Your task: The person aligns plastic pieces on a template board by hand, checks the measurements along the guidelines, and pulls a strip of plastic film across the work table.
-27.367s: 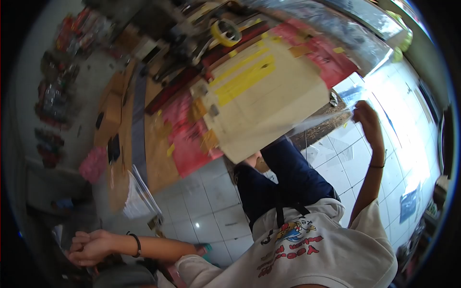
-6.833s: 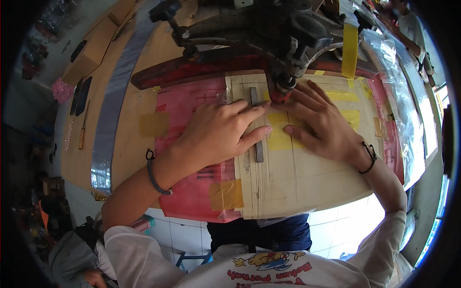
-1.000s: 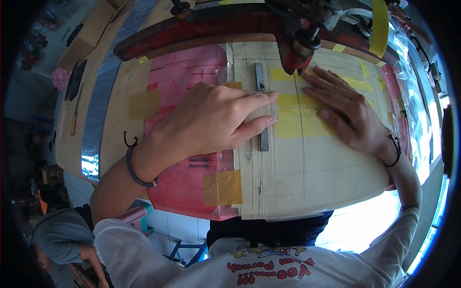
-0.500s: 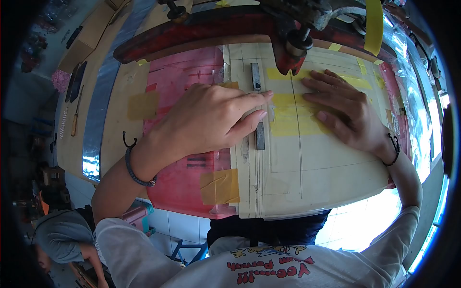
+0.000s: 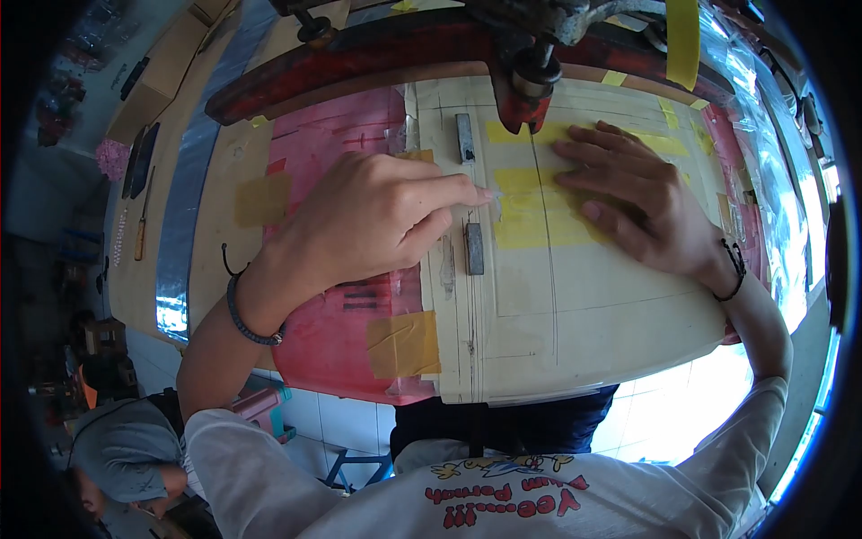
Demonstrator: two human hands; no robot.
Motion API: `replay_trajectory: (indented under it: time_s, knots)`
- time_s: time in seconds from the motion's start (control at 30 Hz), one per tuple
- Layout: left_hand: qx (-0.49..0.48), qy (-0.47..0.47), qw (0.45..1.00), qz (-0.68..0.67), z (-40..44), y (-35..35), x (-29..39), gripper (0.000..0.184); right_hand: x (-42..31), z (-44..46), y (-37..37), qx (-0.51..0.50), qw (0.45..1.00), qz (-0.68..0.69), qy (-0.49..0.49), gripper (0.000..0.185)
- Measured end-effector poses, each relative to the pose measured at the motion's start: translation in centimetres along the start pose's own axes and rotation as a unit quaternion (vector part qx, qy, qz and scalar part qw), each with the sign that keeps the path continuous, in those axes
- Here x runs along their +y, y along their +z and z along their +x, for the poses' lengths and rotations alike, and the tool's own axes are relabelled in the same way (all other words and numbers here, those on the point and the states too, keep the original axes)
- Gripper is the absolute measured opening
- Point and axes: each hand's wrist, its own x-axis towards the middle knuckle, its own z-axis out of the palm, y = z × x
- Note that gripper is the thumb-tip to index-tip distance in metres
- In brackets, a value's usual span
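My left hand point(image 5: 368, 211) reaches in from the left over a pink sheet point(image 5: 310, 157). Its index finger is stretched out, the tip at the left edge of the yellow tape strips point(image 5: 525, 211) on a cream sheet point(image 5: 593, 314). The thumb is bent below it, and the other fingers are mostly hidden. I see nothing held there. Flat and spread, my right hand point(image 5: 642, 198) lies across the right part of the tape. Two small dark grey bars rest along the seam: an upper bar point(image 5: 464, 137) and a lower bar point(image 5: 474, 249), either side of my left fingertip.
A red metal frame point(image 5: 395, 63) with bolts spans the far side, its pointed foot point(image 5: 530, 112) over the sheet. Yellow tape point(image 5: 682, 45) hangs from it. A wooden-handled tool point(image 5: 140, 238) lies at left. Another person point(image 5: 130, 445) is low at left, near a blue stool point(image 5: 355, 463).
My left index fingertip has shifted slightly down and left to the tape edge, and the thumb has drawn back, uncovering more of the lower bar. My right hand stays flat.
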Motion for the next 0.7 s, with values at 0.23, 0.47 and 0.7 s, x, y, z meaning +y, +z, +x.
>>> replay_trajectory:
  time_s: [0.23,0.47,0.7]
  knots:
    - [-0.008,-0.008,1.0,-0.002,-0.03,-0.01,-0.08,0.036,0.55,-0.12,-0.21,-0.021,0.991,0.092,-0.095,0.022]
    - [-0.02,-0.022,1.0,-0.005,-0.05,-0.2,0.01,0.036,0.58,0.0,-0.15,-0.037,0.988,0.079,-0.125,0.03]
    - [-0.021,-0.021,0.999,-0.016,-0.04,-0.2,-0.14,0.037,0.49,-0.01,-0.21,-0.042,0.988,0.083,-0.124,0.034]
